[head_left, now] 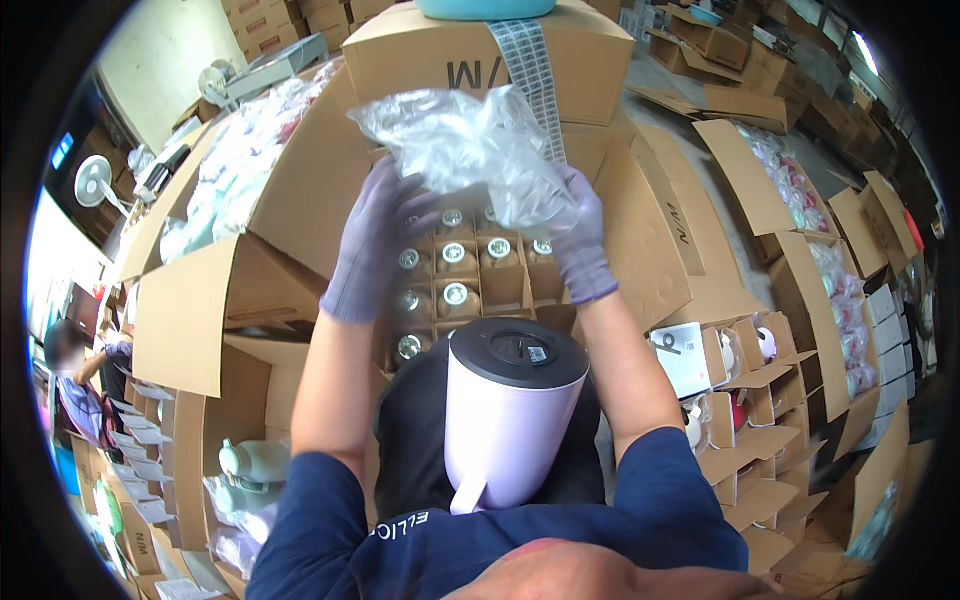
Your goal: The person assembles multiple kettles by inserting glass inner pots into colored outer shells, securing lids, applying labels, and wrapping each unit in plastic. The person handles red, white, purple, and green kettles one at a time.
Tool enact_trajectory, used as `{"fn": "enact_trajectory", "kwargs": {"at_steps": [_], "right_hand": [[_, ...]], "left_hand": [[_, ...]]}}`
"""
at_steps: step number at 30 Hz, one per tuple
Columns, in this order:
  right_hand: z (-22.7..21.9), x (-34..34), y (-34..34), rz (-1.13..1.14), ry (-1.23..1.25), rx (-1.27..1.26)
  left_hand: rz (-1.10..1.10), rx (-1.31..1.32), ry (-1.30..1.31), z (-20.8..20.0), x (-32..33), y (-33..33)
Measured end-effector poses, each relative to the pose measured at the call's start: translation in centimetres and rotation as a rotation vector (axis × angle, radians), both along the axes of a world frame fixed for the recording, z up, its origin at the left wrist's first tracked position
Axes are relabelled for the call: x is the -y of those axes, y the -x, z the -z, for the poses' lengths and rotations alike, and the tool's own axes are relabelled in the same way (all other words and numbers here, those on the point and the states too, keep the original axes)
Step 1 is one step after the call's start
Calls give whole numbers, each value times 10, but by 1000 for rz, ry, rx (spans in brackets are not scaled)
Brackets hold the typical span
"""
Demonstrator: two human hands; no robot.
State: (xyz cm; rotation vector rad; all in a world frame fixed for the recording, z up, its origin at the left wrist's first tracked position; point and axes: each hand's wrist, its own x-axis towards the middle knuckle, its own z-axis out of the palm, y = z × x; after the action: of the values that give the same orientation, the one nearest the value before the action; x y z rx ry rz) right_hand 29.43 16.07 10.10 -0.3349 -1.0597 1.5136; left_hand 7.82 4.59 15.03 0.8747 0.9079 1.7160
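Observation:
Both of my hands wear lavender-grey gloves and are raised over a divided carton. My right hand (583, 238) is closed on the right end of a crumpled clear plastic bag (480, 150). At the bag's left side is my left hand (385, 235), its fingers apart and slightly blurred, beside or against the film. On my lap rests a pale lilac tumbler (510, 430), tilted, with its black end (520, 350) up and a small sticker on that end. The tumbler's handle (468, 494) points toward my body. Neither hand touches the tumbler.
Bottles with shiny round tops (455, 295) stand in the carton's cells ahead. Behind them, a large box (400, 60) carries a strip of labels (530, 70) and a blue basin (485, 8). Open cartons flank me, with green bottles (250, 460) at left. A person (85, 385) works far left.

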Motion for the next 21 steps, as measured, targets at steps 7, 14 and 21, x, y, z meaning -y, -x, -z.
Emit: {"fn": "enact_trajectory", "kwargs": {"at_steps": [7, 14, 21], "right_hand": [[35, 33, 24, 549, -1053, 721], [120, 16, -28, 658, 298, 198], [85, 73, -39, 165, 106, 88]], "left_hand": [[-110, -679, 8, 65, -16, -45], [-333, -210, 121, 85, 1, -18], [-209, -487, -306, 79, 33, -23]]}}
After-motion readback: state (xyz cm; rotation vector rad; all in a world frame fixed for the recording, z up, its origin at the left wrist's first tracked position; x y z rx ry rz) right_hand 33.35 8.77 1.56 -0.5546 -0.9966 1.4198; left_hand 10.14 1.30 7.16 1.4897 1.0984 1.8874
